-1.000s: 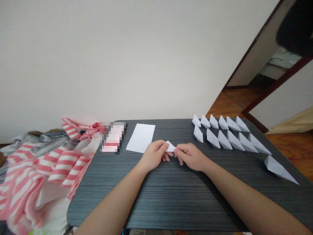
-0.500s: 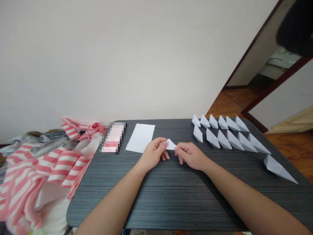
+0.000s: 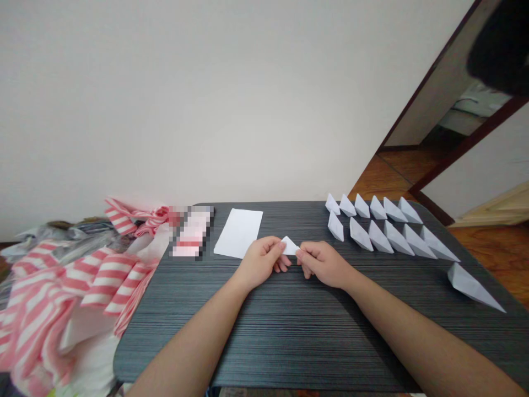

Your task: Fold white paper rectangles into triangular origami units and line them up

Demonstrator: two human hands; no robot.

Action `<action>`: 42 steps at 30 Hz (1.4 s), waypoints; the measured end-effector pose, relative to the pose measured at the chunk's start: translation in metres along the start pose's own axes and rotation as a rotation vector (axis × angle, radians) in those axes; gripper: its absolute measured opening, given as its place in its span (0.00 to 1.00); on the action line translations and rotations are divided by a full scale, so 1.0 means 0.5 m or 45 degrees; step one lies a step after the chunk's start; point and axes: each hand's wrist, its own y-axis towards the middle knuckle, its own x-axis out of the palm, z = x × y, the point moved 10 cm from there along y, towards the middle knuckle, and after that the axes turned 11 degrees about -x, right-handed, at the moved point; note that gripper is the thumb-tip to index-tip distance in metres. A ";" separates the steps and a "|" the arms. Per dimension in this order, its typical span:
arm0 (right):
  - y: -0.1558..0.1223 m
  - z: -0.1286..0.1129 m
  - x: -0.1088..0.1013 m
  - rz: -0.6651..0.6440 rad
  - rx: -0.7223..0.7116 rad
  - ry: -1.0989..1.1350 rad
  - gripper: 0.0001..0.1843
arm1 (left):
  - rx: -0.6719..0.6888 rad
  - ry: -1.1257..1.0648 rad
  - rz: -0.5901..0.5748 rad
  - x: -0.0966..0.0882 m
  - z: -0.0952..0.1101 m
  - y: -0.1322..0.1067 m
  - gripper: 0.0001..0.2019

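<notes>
My left hand [image 3: 261, 261] and my right hand [image 3: 323, 263] meet over the middle of a dark striped table [image 3: 264, 331]. Both pinch a small folded white paper piece [image 3: 290, 246] between their fingertips, just above the tabletop. A flat white sheet of paper [image 3: 238, 232] lies just behind my left hand. Several folded white paper shapes [image 3: 382, 226] stand in two rows at the back right of the table. One larger folded paper shape [image 3: 473, 286] lies apart near the right edge.
Red-and-white striped plastic bags [image 3: 61, 286] are heaped left of the table and spill onto its corner. A blurred pink-and-white packet [image 3: 190, 232] lies beside the sheet. A white wall stands behind; a doorway and wooden floor [image 3: 491, 248] lie to the right.
Both hands have stayed together on the small folded paper, with only slight finger shifts. Nothing else on the table has moved.
</notes>
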 end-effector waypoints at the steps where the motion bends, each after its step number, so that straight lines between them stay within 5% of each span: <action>1: 0.000 0.001 0.002 -0.013 -0.004 0.003 0.17 | 0.017 0.008 -0.011 0.003 0.002 -0.001 0.15; 16: 0.002 0.000 0.008 -0.011 -0.001 0.112 0.12 | 0.022 0.025 0.023 -0.001 0.012 -0.002 0.12; 42: 0.006 -0.002 -0.003 0.056 0.005 0.182 0.18 | 0.005 0.163 0.083 -0.008 0.000 -0.002 0.18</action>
